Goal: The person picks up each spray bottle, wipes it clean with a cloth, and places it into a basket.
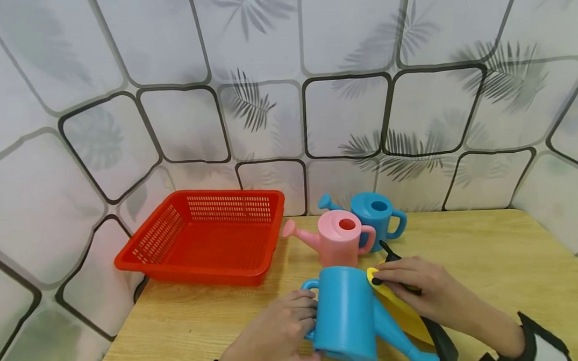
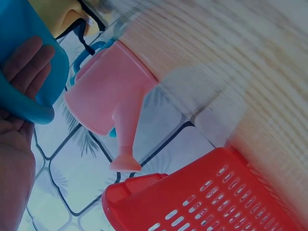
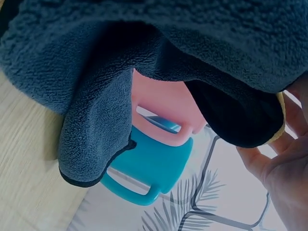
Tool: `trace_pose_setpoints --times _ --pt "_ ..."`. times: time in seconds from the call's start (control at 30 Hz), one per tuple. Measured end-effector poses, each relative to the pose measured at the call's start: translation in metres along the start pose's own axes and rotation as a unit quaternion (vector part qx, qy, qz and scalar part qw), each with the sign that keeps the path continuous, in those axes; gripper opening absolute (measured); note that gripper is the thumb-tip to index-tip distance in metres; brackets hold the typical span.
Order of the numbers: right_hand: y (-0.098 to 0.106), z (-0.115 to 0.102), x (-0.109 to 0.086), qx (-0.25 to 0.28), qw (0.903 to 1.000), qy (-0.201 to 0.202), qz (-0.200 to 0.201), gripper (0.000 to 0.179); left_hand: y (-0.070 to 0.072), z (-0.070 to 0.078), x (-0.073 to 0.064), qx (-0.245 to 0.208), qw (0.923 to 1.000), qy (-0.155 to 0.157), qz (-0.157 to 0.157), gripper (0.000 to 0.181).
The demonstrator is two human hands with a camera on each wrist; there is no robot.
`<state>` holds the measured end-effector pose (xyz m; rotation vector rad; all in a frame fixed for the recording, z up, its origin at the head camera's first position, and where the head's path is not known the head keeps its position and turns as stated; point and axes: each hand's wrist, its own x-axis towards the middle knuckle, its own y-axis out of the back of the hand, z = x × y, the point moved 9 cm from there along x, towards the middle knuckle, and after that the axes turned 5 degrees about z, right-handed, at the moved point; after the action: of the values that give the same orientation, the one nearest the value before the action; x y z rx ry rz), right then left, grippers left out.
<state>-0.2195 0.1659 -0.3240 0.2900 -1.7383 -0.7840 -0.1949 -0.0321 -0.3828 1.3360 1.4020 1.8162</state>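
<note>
My left hand (image 1: 288,331) grips the handle of a blue watering can (image 1: 345,312), its fingers passing through the handle loop (image 2: 24,103). The can is tipped, with its spout (image 1: 394,332) slanting down to the right. My right hand (image 1: 427,290) pinches a cloth (image 1: 401,305), yellow on one side and dark plush (image 3: 96,96) on the other, with black edging. This cloth hangs beside the blue can, which hides part of it. Just behind stands a pink watering can (image 1: 337,240), overlapping a second blue watering can (image 1: 375,212); both stand upright with spouts to the left.
A red slotted basket (image 1: 201,273) sits at the back left of the wooden table (image 1: 491,258). Behind the table is a wall covering (image 1: 267,127) with a leaf and stone pattern.
</note>
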Motion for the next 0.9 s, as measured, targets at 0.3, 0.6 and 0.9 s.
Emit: trace_pose_setpoints --times 0.3,0.6,0.9 --pt "0.001 -0.009 0.002 -0.031 0.9992 0.002 -0.023 0.04 -0.001 -0.002 0.0 -0.009 0.9999 0.005 -0.007 0.034" --pt "-0.005 -0.02 0.0 -0.034 0.9977 0.023 -0.054 0.041 0.007 -0.001 0.002 0.017 0.9963 -0.041 0.074 0.025" --pt "-0.009 -0.026 -0.004 -0.002 0.996 0.042 -0.078 0.035 0.013 -0.01 -0.005 0.039 0.9938 -0.04 0.097 0.027"
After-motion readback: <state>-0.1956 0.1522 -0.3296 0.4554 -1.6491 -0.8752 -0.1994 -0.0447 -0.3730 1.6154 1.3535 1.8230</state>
